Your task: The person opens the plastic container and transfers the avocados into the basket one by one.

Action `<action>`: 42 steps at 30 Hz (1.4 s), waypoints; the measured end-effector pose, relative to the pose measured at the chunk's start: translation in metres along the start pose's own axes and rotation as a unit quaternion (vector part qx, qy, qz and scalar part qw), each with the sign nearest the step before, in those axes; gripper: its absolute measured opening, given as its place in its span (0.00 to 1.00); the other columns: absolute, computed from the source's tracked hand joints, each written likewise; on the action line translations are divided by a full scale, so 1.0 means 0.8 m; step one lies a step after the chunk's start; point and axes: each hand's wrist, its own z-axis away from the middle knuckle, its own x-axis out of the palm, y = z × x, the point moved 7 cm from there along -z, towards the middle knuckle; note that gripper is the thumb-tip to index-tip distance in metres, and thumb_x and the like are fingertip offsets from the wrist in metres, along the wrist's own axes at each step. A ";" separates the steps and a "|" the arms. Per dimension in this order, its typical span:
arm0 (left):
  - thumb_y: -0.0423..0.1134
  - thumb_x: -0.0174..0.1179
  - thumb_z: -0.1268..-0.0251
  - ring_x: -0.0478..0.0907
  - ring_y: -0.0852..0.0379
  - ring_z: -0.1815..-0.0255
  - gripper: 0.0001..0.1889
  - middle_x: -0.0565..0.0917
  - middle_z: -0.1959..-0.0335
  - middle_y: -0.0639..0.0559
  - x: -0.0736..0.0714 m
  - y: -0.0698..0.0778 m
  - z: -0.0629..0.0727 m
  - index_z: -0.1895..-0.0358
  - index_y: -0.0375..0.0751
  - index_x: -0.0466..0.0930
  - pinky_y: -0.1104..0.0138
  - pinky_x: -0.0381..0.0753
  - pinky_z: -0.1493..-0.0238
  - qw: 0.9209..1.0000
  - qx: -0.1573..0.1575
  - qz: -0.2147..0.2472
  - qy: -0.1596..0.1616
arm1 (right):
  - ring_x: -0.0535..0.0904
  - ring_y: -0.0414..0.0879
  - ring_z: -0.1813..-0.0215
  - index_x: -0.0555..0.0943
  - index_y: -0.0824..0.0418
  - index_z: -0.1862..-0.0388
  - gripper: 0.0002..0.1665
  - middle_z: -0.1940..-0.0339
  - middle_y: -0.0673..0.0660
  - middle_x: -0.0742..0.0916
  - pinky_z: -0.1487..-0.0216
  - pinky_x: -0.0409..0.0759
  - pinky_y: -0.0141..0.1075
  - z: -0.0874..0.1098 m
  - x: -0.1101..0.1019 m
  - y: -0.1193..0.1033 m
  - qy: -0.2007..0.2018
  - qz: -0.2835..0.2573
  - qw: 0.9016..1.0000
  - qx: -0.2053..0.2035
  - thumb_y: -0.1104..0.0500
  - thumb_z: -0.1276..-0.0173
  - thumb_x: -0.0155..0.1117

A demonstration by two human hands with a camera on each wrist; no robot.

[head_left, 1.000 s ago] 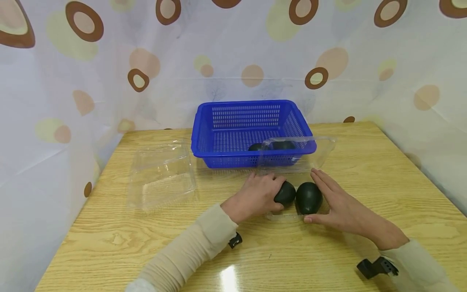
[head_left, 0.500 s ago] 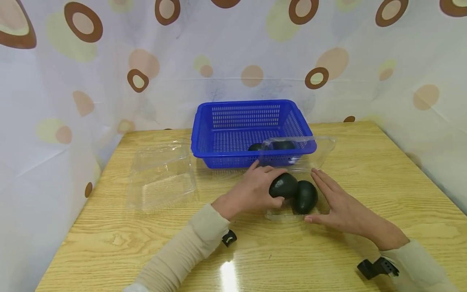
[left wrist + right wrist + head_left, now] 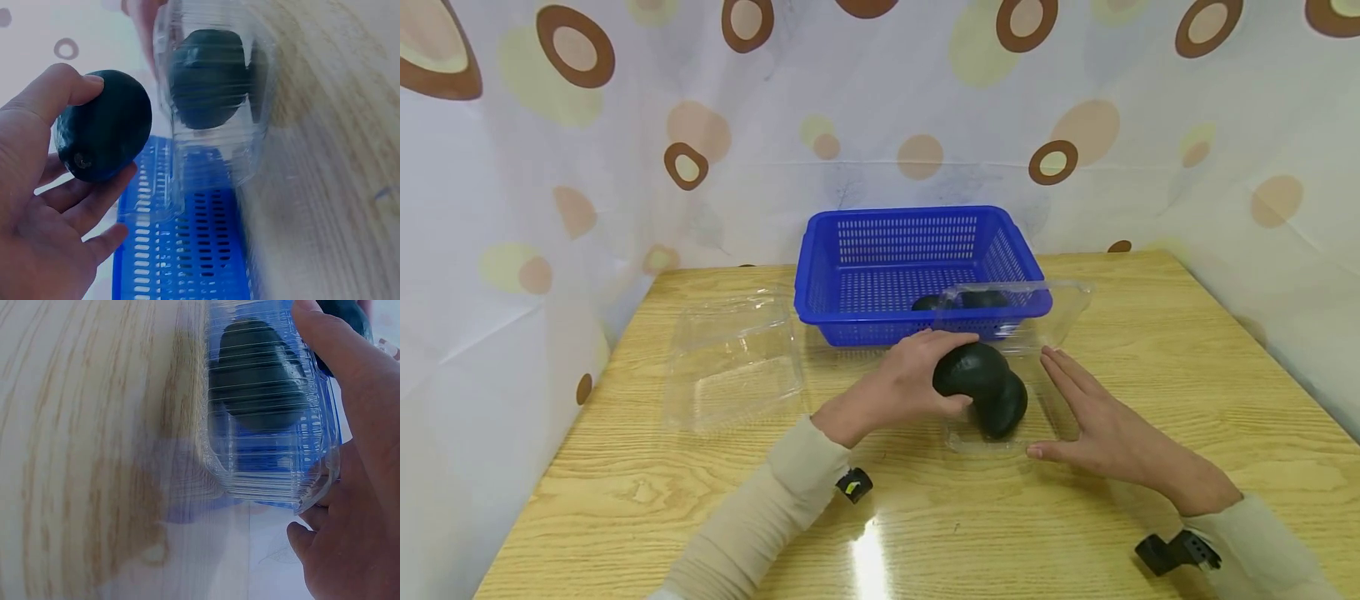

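My left hand [image 3: 906,379] grips a dark green avocado [image 3: 972,371], tilted above the left part of an open clear plastic clamshell box [image 3: 981,447]. In the left wrist view, thumb and fingers hold this avocado [image 3: 106,125] beside the box wall [image 3: 209,153]. Another avocado [image 3: 1002,408] lies inside the box, partly hidden by the held one; the right wrist view shows it [image 3: 262,378] through the ribbed wall. My right hand [image 3: 1101,425] stays at the box's right side, fingers fairly straight, thumb near the front corner. The raised clear lid [image 3: 1060,312] leans back by the basket.
Behind the box stands a blue perforated basket [image 3: 850,318] with avocados [image 3: 928,303] inside its front right part. A second clear clamshell box [image 3: 730,367] stands open at the left of the wooden table [image 3: 625,492]. A patterned curtain [image 3: 850,100] hangs behind the table.
My left hand has lifted its avocado and drawn it left. The other avocado has shifted left inside the box. My right hand has stayed in place.
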 end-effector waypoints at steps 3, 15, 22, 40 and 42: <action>0.45 0.72 0.44 0.75 0.52 0.34 0.38 0.77 0.33 0.49 -0.009 -0.002 0.003 0.29 0.45 0.69 0.62 0.78 0.37 1.000 0.000 0.021 0.005 | 0.45 0.65 0.19 0.41 0.57 0.17 0.69 0.17 0.61 0.48 0.33 0.61 0.71 0.000 0.000 0.000 0.000 0.002 1.000 0.000 0.35 0.43 0.72; 0.40 0.72 0.45 0.77 0.51 0.38 0.38 0.78 0.35 0.47 -0.048 -0.024 0.018 0.29 0.45 0.69 0.60 0.82 0.43 0.998 -0.011 0.066 0.019 | 0.44 0.63 0.18 0.42 0.59 0.18 0.70 0.17 0.62 0.49 0.33 0.61 0.70 0.000 0.000 -0.001 0.010 0.005 1.000 -0.007 0.35 0.44 0.73; 0.39 0.72 0.45 0.78 0.51 0.40 0.37 0.78 0.34 0.47 -0.083 -0.045 0.031 0.30 0.44 0.71 0.60 0.82 0.45 0.997 -0.001 0.064 0.052 | 0.44 0.63 0.18 0.41 0.58 0.17 0.70 0.17 0.62 0.48 0.33 0.61 0.70 0.000 0.000 0.000 0.008 0.004 1.000 -0.006 0.35 0.43 0.73; 0.42 0.71 0.43 0.77 0.47 0.42 0.37 0.76 0.33 0.43 -0.132 -0.111 0.023 0.29 0.42 0.68 0.55 0.81 0.44 0.990 -0.112 0.050 0.070 | 0.44 0.64 0.18 0.40 0.57 0.17 0.70 0.17 0.62 0.48 0.33 0.61 0.70 0.000 0.002 0.001 0.012 0.002 1.000 -0.012 0.36 0.43 0.73; 0.43 0.71 0.43 0.76 0.46 0.41 0.37 0.75 0.33 0.43 -0.134 -0.116 0.020 0.28 0.42 0.68 0.54 0.81 0.43 0.989 -0.124 0.048 0.069 | 0.44 0.64 0.18 0.40 0.57 0.17 0.70 0.17 0.62 0.48 0.33 0.61 0.70 0.001 0.002 0.001 0.014 0.002 1.000 -0.014 0.36 0.43 0.73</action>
